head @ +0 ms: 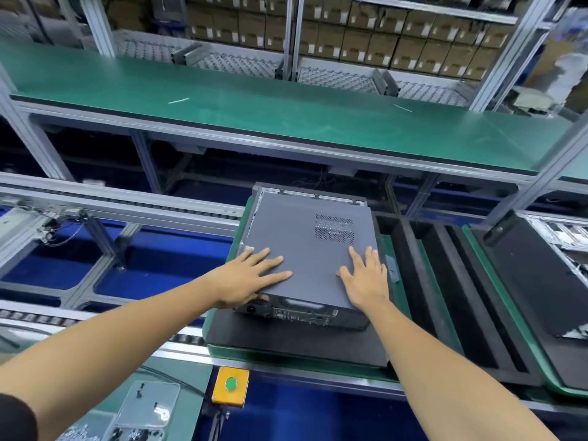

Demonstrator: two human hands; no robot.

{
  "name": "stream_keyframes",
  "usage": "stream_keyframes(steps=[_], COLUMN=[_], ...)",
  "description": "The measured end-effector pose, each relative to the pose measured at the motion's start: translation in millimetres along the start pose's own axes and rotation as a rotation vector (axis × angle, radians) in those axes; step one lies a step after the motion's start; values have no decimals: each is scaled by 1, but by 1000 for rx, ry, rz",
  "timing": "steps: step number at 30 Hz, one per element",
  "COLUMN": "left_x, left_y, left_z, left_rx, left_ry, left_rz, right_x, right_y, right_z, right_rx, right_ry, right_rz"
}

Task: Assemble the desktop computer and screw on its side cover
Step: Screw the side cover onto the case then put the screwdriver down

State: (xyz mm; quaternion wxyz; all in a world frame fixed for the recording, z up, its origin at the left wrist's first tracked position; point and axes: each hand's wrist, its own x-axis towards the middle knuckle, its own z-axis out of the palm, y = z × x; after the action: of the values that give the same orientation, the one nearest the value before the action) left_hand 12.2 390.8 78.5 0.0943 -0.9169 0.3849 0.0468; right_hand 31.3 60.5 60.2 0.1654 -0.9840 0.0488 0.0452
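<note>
Desktop computer (305, 265): dark grey case lying flat, its rear port panel facing the camera at the near edge.
Side cover (302, 237): matte grey sheet on top of the case, with a perforated vent patch (334, 229) near its far right corner; its far and left edges show a thin strip of the chassis beside them.
Position: the case sits on a black foam pad (286, 338) carried by a green pallet (264, 353) on the roller conveyor line (121, 198).
Left hand (251, 275): fingers spread and flat, pressing the near left corner of the cover, thumb down over the rear edge.
Right hand (366, 278): fingers spread and flat on the near right part of the cover.
Writing: none readable on the case; labels on the cardboard boxes (381, 43) are too small to read.
Nearby: a yellow box with a green push button (231, 384), a clear tray of screws (149, 405), and a green workbench (254, 109) beyond the line.
</note>
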Motion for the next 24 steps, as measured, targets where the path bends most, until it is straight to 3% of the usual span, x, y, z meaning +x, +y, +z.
stream_keyframes(steps=[6, 13, 24], left_x=[-3, -4, -5], left_y=[15, 7, 19], left_z=[9, 5, 14], left_rx=[31, 177, 119], left_ry=[41, 84, -21], left_rz=[-49, 10, -8], right_x=[0, 3, 4], right_y=[4, -8, 5], right_z=[-3, -8, 0], right_rx=[-29, 57, -43], right_ry=[-26, -25, -18], right_rz=[-30, -59, -121])
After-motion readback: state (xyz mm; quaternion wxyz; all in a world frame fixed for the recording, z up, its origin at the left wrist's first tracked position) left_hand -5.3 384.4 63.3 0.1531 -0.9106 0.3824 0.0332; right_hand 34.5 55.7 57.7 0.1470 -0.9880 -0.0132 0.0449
